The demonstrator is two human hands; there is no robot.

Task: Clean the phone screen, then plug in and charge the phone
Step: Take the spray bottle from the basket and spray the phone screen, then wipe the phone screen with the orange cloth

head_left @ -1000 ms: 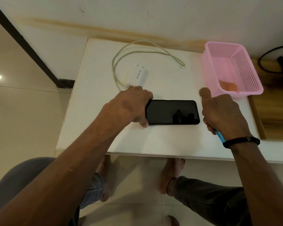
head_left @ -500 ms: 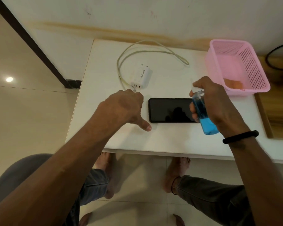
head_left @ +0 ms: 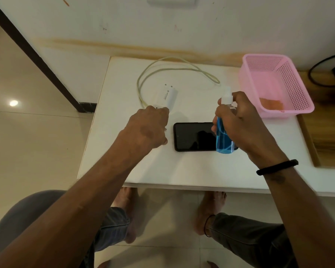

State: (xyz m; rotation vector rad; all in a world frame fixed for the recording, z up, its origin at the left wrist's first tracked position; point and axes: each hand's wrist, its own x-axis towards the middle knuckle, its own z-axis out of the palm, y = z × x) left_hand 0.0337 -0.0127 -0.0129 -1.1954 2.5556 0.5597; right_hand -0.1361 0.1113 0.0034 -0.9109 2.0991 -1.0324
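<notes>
While the right hand (head_left: 240, 124) grips the blue spray bottle (head_left: 223, 136) over the phone (head_left: 193, 136), lying flat on the tabletop (head_left: 182, 167), the loosely curled, empty left hand (head_left: 149, 128) rests beside it; cleaning is beginning, and next likely comes pressing the nozzle toward the screen.

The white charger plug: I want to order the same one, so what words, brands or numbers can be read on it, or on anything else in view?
"LAPCARE", roughly: printed along the white charger plug on the white table; the letters are small, so the reading is unsure.
A finer line under that brand name: too small to read.
Clear spray bottle of blue liquid held in the right hand: no label visible.
Black phone, pink plastic basket: no text.
</notes>
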